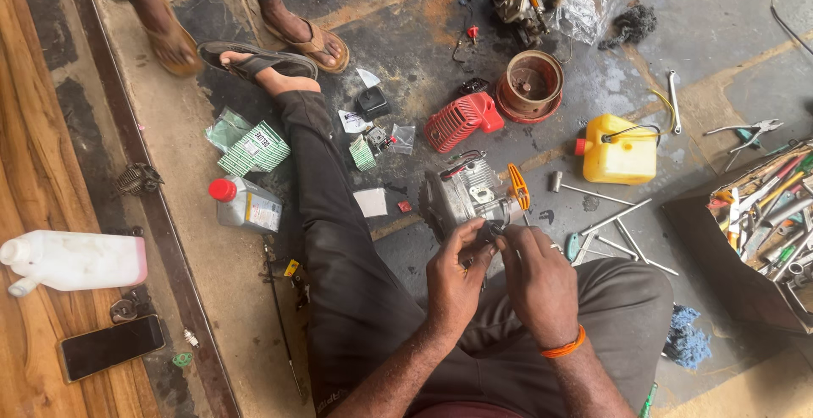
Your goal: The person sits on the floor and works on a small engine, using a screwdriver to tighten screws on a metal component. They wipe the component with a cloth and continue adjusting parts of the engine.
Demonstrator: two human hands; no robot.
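The person sits on the floor with one leg stretched out toward eleven o'clock, and both hands meet over a small engine block (470, 198) that rests on the concrete just ahead of the knees, at about twelve o'clock from the hands. The left hand (453, 287) has its fingers curled in around a small dark part at the engine's near edge; the right hand (538, 278), wearing an orange band at the wrist, pinches in from the other side, so both close on the same spot, though what exactly sits between the fingertips is too small to tell. An orange lever piece (518, 185) stands off the engine at one o'clock. Holding it low and close seems to let the floor take the engine's weight. A red cover (461, 120) lies at twelve, a yellow fuel tank (618, 151) at two, loose metal rods (614, 227) at three, and an open tool box (762, 223) farther right. At nine sit a grey oil bottle (246, 204) and a white jug (72, 259). Another person's sandalled feet (309, 41) stand at eleven.
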